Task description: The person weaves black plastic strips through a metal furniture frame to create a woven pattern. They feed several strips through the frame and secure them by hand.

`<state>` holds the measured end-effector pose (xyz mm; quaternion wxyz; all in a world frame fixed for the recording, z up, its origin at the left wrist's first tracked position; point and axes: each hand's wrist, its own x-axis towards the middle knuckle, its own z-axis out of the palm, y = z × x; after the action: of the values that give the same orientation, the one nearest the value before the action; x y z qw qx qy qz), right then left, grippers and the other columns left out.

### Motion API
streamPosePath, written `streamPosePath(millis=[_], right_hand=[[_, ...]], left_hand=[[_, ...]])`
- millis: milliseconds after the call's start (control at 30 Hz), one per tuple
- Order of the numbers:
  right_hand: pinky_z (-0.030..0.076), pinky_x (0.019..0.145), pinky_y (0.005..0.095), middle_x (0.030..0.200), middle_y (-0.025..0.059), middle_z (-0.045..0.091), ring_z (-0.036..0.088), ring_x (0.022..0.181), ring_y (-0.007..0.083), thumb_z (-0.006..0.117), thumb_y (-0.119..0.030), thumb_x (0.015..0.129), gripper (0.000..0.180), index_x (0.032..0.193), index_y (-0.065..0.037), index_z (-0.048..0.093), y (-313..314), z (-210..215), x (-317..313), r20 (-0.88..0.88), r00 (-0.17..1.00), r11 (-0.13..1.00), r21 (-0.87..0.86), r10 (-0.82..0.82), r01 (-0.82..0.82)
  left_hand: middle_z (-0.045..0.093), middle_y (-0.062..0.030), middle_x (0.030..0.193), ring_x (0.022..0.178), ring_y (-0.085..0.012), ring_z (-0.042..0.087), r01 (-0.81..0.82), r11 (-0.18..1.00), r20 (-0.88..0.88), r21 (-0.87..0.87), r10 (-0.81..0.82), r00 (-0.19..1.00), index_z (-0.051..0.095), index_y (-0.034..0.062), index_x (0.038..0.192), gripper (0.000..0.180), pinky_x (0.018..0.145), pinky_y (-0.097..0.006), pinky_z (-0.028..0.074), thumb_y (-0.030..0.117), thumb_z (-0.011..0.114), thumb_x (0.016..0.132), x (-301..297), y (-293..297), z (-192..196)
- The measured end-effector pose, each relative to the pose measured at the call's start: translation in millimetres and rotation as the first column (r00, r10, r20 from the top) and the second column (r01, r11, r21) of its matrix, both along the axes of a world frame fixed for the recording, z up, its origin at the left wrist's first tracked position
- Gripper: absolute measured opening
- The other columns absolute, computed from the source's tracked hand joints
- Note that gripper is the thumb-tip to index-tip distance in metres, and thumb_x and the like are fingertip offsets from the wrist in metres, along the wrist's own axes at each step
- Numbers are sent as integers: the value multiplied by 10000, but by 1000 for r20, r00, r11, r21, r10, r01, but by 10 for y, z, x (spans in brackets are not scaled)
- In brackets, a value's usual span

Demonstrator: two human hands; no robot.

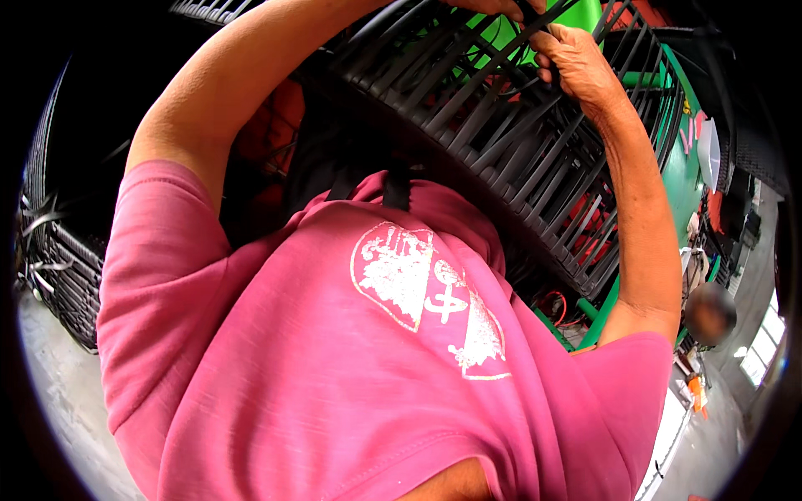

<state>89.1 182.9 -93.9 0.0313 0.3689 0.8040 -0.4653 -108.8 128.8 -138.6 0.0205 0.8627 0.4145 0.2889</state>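
Note:
At the top of the head view, black flat strips (451, 108) are woven in open slanting rows across a frame. My right hand (578, 65) is closed, its fingers curled round a black strip above the weave. Close beside it, my left hand (494, 7) shows only partly at the upper edge. Its fingers are bent together against the same dark strip, and the rest of that hand is cut off. Behind the strips lies a bright green sheet (576, 18).
A green frame bar (643, 79) runs behind the weave at right. Another black woven piece (67, 267) stands at far left on grey floor. A white container (708, 154) sits at right, with a person (710, 315) beyond. My pink shirt fills the lower middle.

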Motion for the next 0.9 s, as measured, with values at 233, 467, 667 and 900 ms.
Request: streamPosePath(millis=[233, 467, 667, 900], right_hand=[[271, 433, 196, 605, -35, 464, 425, 493, 37, 527, -275, 876, 244, 720, -90, 503, -83, 67, -31, -59, 992, 993, 54, 110, -107], [305, 445, 170, 620, -15, 523, 475, 515, 42, 574, -182, 853, 170, 730, -74, 530, -54, 62, -11, -95, 993, 997, 0, 72, -72], [315, 397, 150, 696, 26, 592, 559, 600, 56, 626, -212, 839, 190, 858, -28, 584, 5, 55, 48, -161, 986, 983, -171, 32, -59], [492, 744, 322, 969, 144, 642, 639, 846, 227, 620, -240, 828, 328, 1068, -19, 594, -118, 311, 215, -182, 978, 594, 799, 97, 90]], left_hand=[[642, -90, 779, 790, -225, 593, 5, 954, 110, -298, 29, 994, 662, 50, 804, 174, 754, -419, 383, 176, 601, 700, 129, -84, 294], [664, -89, 841, 863, -238, 594, -102, 888, 65, -448, 146, 987, 690, 81, 862, 223, 762, -431, 408, 212, 604, 703, 180, -83, 283], [643, -127, 882, 973, -304, 556, -171, 958, -270, -230, 106, 957, 687, 90, 814, 200, 782, -622, 359, 176, 543, 707, 259, 41, 291], [598, -124, 991, 1152, -285, 413, -225, 964, -575, -139, 106, 811, 636, 103, 1008, 269, 906, -514, 310, 301, 580, 834, 325, -344, 575]])
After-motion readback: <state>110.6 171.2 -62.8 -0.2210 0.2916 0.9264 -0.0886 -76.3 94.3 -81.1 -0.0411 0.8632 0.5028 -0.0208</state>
